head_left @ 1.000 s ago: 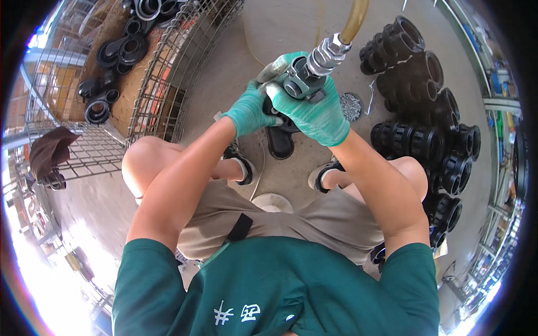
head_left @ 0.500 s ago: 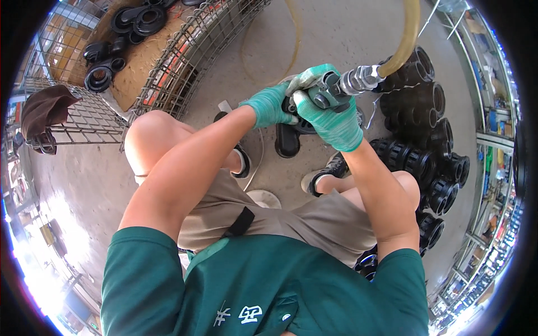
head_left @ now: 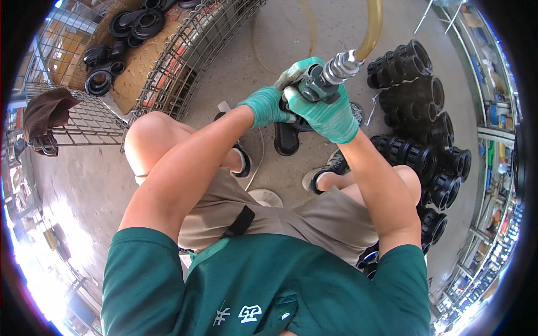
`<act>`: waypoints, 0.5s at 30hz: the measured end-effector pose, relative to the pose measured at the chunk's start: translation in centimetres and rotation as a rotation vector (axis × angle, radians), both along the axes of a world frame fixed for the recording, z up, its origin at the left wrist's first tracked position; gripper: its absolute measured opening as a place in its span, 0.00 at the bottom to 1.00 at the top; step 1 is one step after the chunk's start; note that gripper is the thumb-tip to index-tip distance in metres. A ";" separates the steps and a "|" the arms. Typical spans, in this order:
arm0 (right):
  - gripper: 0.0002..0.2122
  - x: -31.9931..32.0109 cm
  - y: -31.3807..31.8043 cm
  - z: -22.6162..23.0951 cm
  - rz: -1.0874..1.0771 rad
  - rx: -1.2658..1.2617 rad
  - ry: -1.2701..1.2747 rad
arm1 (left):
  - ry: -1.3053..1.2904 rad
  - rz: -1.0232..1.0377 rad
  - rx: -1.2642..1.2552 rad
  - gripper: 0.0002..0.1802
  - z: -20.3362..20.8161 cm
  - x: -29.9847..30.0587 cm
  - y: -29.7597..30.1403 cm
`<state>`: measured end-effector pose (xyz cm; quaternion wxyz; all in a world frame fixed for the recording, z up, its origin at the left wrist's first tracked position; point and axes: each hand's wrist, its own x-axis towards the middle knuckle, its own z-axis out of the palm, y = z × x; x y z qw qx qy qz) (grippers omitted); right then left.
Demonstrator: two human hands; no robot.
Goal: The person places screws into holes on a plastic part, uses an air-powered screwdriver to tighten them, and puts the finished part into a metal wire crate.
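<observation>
My right hand (head_left: 328, 112), in a green knit glove with grey coating, is wrapped around a grey air-powered tool (head_left: 315, 87). A metal coupling (head_left: 343, 66) joins the tool to a yellowish hose (head_left: 374, 25). Just left of it, my gloved left hand (head_left: 266, 107) has its fingers curled at the edge of a black plastic pipe fitting (head_left: 287, 140) below the tool. Both hands and the tool cover much of that fitting, and the tool's working tip is hidden. Beside my right wrist, a small round dish of metal pieces (head_left: 356, 111) shows in part.
Stacked black ribbed rings (head_left: 412, 157) stand on the floor at right. A wire mesh cage (head_left: 185, 61) at upper left holds cardboard and black fittings (head_left: 147, 23). A brown cloth (head_left: 47, 112) hangs on its edge. Shelving (head_left: 496, 134) lines the far right.
The tool, coupling and hose have shifted left and slightly up with my right hand. More of the dish now shows. My left hand has barely moved.
</observation>
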<state>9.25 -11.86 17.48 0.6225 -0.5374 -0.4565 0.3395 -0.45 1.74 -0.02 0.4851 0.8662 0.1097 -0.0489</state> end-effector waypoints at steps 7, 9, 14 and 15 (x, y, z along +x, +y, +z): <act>0.11 0.2 -0.4 0.5 -0.059 -0.010 -0.075 | 0.032 0.036 -0.065 0.60 2.5 -0.1 -0.5; 0.12 0.3 -0.4 0.6 -0.057 0.009 -0.093 | 0.026 0.026 -0.065 0.61 2.7 -0.1 -0.5; 0.12 0.4 -0.7 0.4 -0.028 0.023 -0.043 | -0.004 0.045 -0.052 0.56 2.0 0.3 -0.6; 0.12 0.1 -0.6 0.2 -0.026 0.029 -0.042 | -0.034 0.033 -0.056 0.51 1.2 0.2 -0.4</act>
